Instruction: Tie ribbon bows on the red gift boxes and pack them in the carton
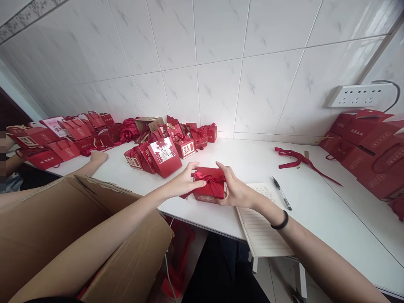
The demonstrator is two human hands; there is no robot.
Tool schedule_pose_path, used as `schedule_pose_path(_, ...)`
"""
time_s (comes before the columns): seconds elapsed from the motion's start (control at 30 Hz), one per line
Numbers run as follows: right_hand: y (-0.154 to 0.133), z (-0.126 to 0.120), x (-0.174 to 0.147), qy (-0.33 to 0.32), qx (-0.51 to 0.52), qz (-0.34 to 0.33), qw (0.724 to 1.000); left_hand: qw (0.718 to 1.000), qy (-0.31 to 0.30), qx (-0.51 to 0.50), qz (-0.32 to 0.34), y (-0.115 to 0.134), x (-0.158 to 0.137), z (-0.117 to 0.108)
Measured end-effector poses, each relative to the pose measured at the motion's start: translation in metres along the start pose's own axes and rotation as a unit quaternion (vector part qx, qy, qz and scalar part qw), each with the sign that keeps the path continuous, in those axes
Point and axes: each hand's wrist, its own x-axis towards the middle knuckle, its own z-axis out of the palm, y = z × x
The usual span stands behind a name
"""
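A red gift box (208, 194) with a red ribbon bow (214, 180) on it sits at the table's front edge, between my two hands. My left hand (186, 181) grips its left side, the thumb lying near the bow. On the box's right side my right hand (235, 187) is wrapped round, fingers at the back corner and thumb low at the front. A black band circles my right wrist. Part of another red piece shows under my left hand, mostly hidden.
A notepad (257, 235) and a pen (282, 193) lie to the right, with loose red ribbon (293, 159) behind them. Red boxes (369, 147) are stacked far right; more gift boxes (164, 155) stand left. An open carton (135, 240) is front left. Another person's hand (98, 158) rests at left.
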Motion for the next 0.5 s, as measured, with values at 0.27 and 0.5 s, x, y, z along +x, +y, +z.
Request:
schedule_pose_path(0.27,0.007,0.003,0.004,0.111,-0.113,-0.113,0.981,0.997,0.082,-0.004,-0.009,0.000,0.008,-0.001)
schedule_pose_path(0.5,0.007,-0.001,0.003,0.148,-0.128,-0.130,0.972,0.981,0.129,-0.088,0.117,0.011,0.002,0.000)
